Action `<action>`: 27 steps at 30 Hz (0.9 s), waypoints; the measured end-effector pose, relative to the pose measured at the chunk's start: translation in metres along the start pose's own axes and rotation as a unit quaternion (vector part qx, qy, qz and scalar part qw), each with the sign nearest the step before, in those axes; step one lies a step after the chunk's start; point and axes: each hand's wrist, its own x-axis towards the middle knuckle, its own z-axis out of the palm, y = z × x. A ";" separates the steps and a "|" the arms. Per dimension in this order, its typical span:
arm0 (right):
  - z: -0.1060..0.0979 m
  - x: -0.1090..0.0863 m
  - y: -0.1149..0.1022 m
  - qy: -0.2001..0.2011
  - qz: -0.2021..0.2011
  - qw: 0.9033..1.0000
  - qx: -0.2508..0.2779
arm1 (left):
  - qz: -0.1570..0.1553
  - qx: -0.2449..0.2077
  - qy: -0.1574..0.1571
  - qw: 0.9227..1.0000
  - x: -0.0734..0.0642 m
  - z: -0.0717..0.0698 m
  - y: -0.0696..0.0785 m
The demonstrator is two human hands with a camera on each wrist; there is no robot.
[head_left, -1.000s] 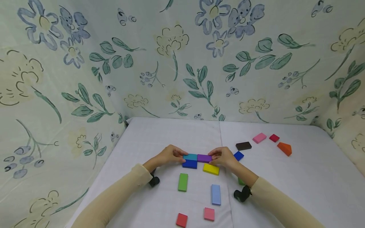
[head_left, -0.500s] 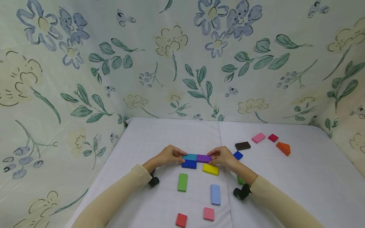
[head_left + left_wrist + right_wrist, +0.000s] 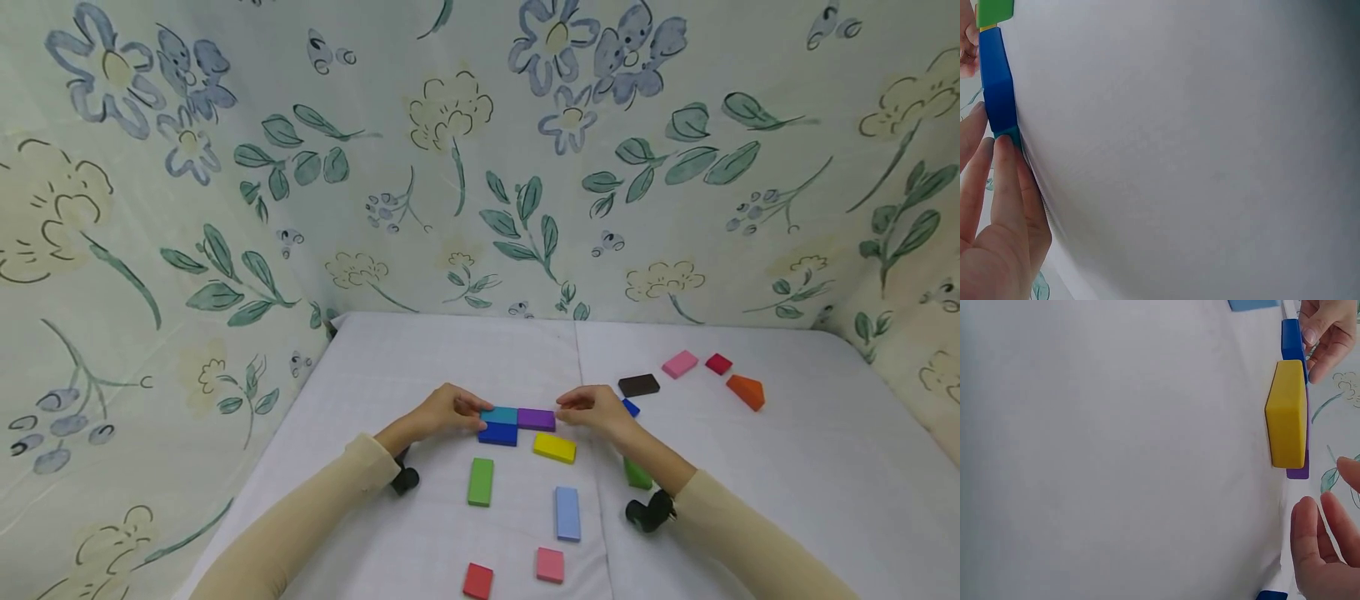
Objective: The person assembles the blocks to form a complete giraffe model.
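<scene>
A teal block (image 3: 500, 414) lies behind a dark blue block (image 3: 498, 433), with a purple block (image 3: 536, 420) end to end on the teal one's right. My left hand (image 3: 447, 411) holds the teal block's left end, thumb at its front corner and a fingertip at the back. In the left wrist view the blue block (image 3: 999, 81) hides most of the teal. My right hand (image 3: 595, 408) is just right of the purple block, thumb and fingers apart, holding nothing. A yellow block (image 3: 555, 447) lies in front of the purple one; a gap shows between it and my fingers in the right wrist view.
Nearer lie a green block (image 3: 481, 482), light blue block (image 3: 567, 513), red block (image 3: 477, 581) and pink block (image 3: 550, 565). Right of my right hand are black (image 3: 639, 385), pink (image 3: 680, 364), red (image 3: 718, 363) and orange (image 3: 746, 392) blocks. A green piece (image 3: 637, 474) lies beside my forearm.
My right fingers have let go of the purple block's right end and shifted slightly right, uncovering it. My left hand and the blocks stay in place.
</scene>
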 end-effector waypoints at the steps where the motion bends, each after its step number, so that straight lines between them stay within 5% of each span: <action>1: -0.001 -0.002 -0.001 0.003 0.004 1.000 0.003 | 0.002 -0.001 -0.001 1.000 0.000 0.000 0.000; 16: -0.005 -0.028 0.004 -0.001 0.024 1.000 0.001 | -0.012 -0.010 0.003 1.000 0.001 0.000 -0.001; 27: -0.002 -0.038 0.010 -0.037 -0.022 0.999 -0.005 | -0.008 -0.006 0.000 1.000 0.000 0.000 0.002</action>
